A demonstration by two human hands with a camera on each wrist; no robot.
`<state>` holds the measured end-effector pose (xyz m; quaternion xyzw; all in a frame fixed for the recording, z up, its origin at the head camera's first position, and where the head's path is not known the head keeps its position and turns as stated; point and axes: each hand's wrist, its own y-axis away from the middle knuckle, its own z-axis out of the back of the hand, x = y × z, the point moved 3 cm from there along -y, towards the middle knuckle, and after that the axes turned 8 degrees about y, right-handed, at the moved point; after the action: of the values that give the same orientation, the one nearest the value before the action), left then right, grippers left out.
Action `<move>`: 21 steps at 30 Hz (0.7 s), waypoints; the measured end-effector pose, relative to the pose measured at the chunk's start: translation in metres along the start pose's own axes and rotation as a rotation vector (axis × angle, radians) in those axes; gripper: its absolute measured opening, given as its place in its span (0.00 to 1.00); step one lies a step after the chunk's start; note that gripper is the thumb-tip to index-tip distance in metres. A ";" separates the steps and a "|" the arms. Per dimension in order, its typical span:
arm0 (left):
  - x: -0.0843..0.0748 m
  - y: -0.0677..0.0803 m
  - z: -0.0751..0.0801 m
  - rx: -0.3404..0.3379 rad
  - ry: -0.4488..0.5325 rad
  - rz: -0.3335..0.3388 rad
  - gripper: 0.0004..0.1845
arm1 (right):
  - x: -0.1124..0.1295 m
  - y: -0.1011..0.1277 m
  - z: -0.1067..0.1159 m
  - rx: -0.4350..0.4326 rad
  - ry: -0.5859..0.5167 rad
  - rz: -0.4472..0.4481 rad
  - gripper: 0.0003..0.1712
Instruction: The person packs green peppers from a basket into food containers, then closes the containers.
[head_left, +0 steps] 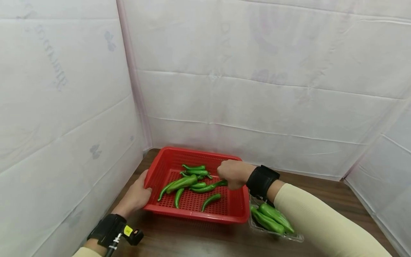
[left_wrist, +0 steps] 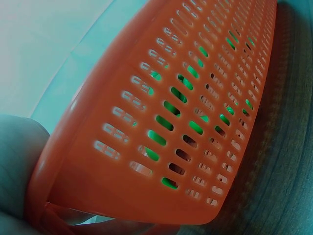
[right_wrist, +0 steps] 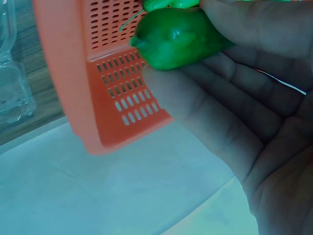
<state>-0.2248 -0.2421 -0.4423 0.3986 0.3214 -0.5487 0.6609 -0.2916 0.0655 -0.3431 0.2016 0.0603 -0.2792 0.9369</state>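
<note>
A red plastic basket [head_left: 192, 215] with slotted walls stands on the table, several green chili peppers [head_left: 183, 183] scattered on its floor. At its left end, my left hand [head_left: 136, 194] grips the rim, and in the left wrist view the fingers [left_wrist: 19, 166] lie against that edge. My right hand [head_left: 234, 173] is over the basket's right side. Between its thumb and fingers it pinches a green chili pepper [right_wrist: 178, 39], seen end-on in the right wrist view. Most of that pepper is hidden by the hand in the head view.
A clear plastic container [head_left: 298, 237] holding larger green peppers [head_left: 269, 219] sits right of the basket, partly under the right forearm. White sheeting [head_left: 257, 89] walls the table [head_left: 173, 239] at the back and sides, close behind the basket.
</note>
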 end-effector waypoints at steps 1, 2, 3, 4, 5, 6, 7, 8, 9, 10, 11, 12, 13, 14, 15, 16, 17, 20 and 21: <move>0.000 0.000 0.000 0.001 -0.001 0.003 0.38 | -0.001 0.001 0.000 -0.001 0.003 0.000 0.29; 0.000 0.000 0.000 0.002 0.000 0.005 0.38 | -0.001 0.002 0.000 -0.003 0.008 0.002 0.28; 0.000 0.000 0.000 0.002 0.000 0.005 0.38 | -0.002 0.004 0.000 -0.006 0.018 0.003 0.27; 0.000 0.000 0.000 0.002 0.001 0.006 0.38 | -0.003 0.005 0.000 -0.007 0.021 0.003 0.27; 0.000 0.000 0.000 0.002 0.002 0.005 0.38 | -0.003 0.007 0.000 -0.008 0.022 0.004 0.27; 0.000 0.001 0.000 0.001 0.002 0.003 0.38 | -0.004 0.008 -0.001 -0.009 0.018 0.006 0.27; 0.000 0.001 0.000 0.000 0.003 0.002 0.38 | -0.005 0.010 -0.001 -0.013 0.015 0.007 0.28; -0.001 0.001 0.000 0.000 0.002 0.000 0.38 | -0.006 0.011 -0.001 -0.020 0.013 0.010 0.28; -0.001 0.001 0.000 -0.001 0.001 -0.001 0.38 | -0.007 0.012 -0.001 -0.022 0.012 0.008 0.28; -0.001 0.001 -0.001 -0.001 0.002 -0.001 0.38 | -0.008 0.014 -0.002 -0.029 0.007 0.010 0.28; -0.001 0.001 -0.001 -0.001 0.000 -0.002 0.38 | -0.009 0.015 -0.002 -0.036 0.006 0.012 0.27; -0.001 0.001 0.000 -0.001 -0.001 0.000 0.38 | -0.010 0.016 -0.003 -0.040 0.003 0.009 0.27; 0.000 0.001 0.000 -0.001 -0.002 0.003 0.38 | -0.011 0.017 -0.004 -0.047 0.003 0.008 0.27; 0.000 0.001 0.000 0.000 -0.003 0.006 0.38 | -0.012 0.019 -0.004 -0.055 0.003 0.010 0.26; 0.000 0.001 0.000 0.001 -0.001 0.008 0.38 | -0.014 0.020 -0.005 -0.058 0.004 0.011 0.27; 0.000 0.001 0.000 0.002 -0.001 0.010 0.38 | -0.015 0.022 -0.006 -0.069 0.005 0.017 0.27; -0.001 0.001 0.000 0.002 -0.001 0.011 0.38 | -0.016 0.023 -0.006 -0.073 0.006 0.020 0.27; -0.001 0.001 0.000 0.005 0.002 0.011 0.38 | -0.020 0.028 -0.008 -0.088 -0.008 0.025 0.28; -0.001 0.001 0.000 0.006 0.002 0.010 0.38 | -0.021 0.030 -0.009 -0.088 -0.017 0.023 0.28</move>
<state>-0.2237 -0.2412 -0.4408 0.4028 0.3182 -0.5459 0.6622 -0.2934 0.1023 -0.3361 0.1584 0.0624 -0.2674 0.9484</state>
